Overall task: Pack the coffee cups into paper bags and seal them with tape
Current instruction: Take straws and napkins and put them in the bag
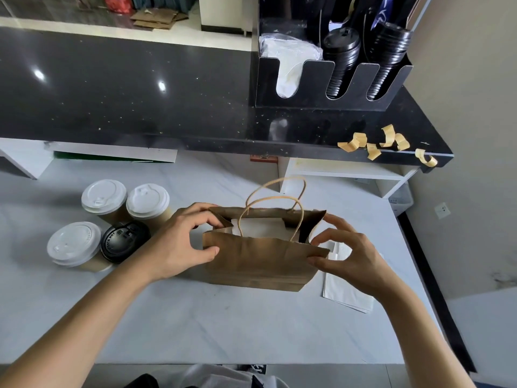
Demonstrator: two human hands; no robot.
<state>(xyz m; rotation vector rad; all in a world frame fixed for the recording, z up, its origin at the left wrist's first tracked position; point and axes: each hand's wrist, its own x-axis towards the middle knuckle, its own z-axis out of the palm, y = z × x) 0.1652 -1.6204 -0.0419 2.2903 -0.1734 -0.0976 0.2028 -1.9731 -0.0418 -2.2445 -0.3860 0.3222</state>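
A brown paper bag [257, 261] with twisted handles stands upright and open on the white table [195, 317]; something white shows inside it. My left hand [181, 242] pinches the bag's left top edge. At the right top edge, my right hand [349, 253] pinches the rim between thumb and fingers. Several lidded coffee cups stand left of the bag: three with white lids [103, 196] [147, 201] [73, 243] and one with a black lid [123, 239]. Curled strips of tan tape [372, 145] stick to the black counter's edge at upper right.
A raised black counter [126, 88] runs along the back. On it a black organiser [330, 79] holds stacked black lids and white items. White flat paper bags [347, 295] lie on the table behind my right hand. The table's near edge is at the bottom.
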